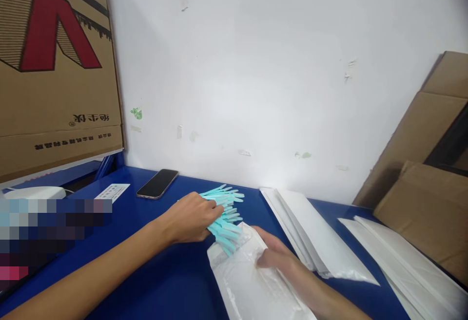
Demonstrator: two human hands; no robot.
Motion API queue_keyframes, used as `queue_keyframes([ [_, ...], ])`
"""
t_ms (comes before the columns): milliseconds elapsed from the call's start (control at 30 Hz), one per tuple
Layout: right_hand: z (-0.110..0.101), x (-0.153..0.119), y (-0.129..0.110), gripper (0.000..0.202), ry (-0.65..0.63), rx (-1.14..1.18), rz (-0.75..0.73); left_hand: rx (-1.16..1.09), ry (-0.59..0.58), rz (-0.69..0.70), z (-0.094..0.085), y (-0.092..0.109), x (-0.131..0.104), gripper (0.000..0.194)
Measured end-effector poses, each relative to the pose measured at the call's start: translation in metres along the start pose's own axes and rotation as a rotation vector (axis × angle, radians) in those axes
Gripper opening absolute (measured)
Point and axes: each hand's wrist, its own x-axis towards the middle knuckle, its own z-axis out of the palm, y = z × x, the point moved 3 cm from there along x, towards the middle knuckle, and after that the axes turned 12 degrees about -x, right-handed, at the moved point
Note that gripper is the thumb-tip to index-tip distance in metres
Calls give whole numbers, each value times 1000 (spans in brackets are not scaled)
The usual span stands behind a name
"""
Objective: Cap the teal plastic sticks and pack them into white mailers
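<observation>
My left hand [193,216] is closed on a bunch of thin light-blue plastic sticks [224,230], whose lower ends lie at the mouth of a white padded envelope [256,286]. More of the blue sticks spread out beyond my fingers over the blue table. My right hand [272,249] grips the envelope along its right side, thumb on top and the other fingers mostly hidden behind it. The envelope is tilted, its opening toward the sticks. How far the sticks reach inside is hard to tell.
White envelopes lie in a stack [314,232] and another pile [405,266] on the right of the blue table [164,281]. A phone [158,184] and a printed card [113,192] lie at the back left. Cardboard boxes [427,213] stand right, a large carton [58,91] left, a white wall behind.
</observation>
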Motion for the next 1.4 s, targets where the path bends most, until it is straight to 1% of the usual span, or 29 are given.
queue_keyframes([
  [100, 1, -6, -4, 63, 12, -10, -25, 16, -5, 31, 3, -2, 1, 7],
  [167, 2, -9, -7, 66, -12, -17, -28, 23, -2, 44, 5, -1, 2, 18],
  [233, 2, -11, -8, 67, -38, -12, -22, 30, 0, 45, 7, 1, 3, 22],
  [333, 1, -11, -9, 66, -47, -12, -33, 31, -9, 49, 9, 4, 3, 17],
  [433, 1, -12, -7, 66, -53, -24, -31, 13, -23, 53, 10, 7, 2, 5],
  [467, 0, -12, -6, 66, -50, -39, -19, 2, -25, 49, 9, 7, 1, 4],
  [533, 0, -13, -6, 67, -30, -84, -4, -26, -22, 30, 8, 9, 0, 9],
  [567, 0, -13, -7, 67, -17, -112, -6, -41, -18, 17, 7, 10, 0, 8],
  [633, 0, -14, -10, 67, -6, -160, -24, -71, -10, -4, 6, 11, 0, 5],
  [767, 1, -15, -17, 64, -12, -271, -70, -109, -8, -21, 5, 12, 1, 8],
  [900, -3, -12, -12, 61, 80, -411, -96, -132, -20, -26, 9, 11, 2, 9],
  [967, -5, -10, -9, 55, 136, -447, -109, -141, -27, -26, 11, 10, 3, 10],
  [1033, -6, -9, -9, 42, 195, -548, -127, -148, -33, -27, 13, 10, 3, 10],
  [1133, -5, -11, -13, 19, 303, -832, -134, -153, -40, -33, 17, 9, 3, 10],
  [1167, -5, -12, -15, 17, 324, -901, -137, -154, -43, -33, 18, 9, 3, 10],
  [1233, -3, -15, -19, 24, 349, -966, -179, -156, -48, -31, 19, 10, 3, 9],
  [1333, -1, -17, -21, 29, 377, -986, -279, -158, -53, -35, 18, 10, 2, 10],
  [1400, -1, -17, -21, 30, 392, -990, -318, -161, -55, -40, 17, 11, 2, 10],
])
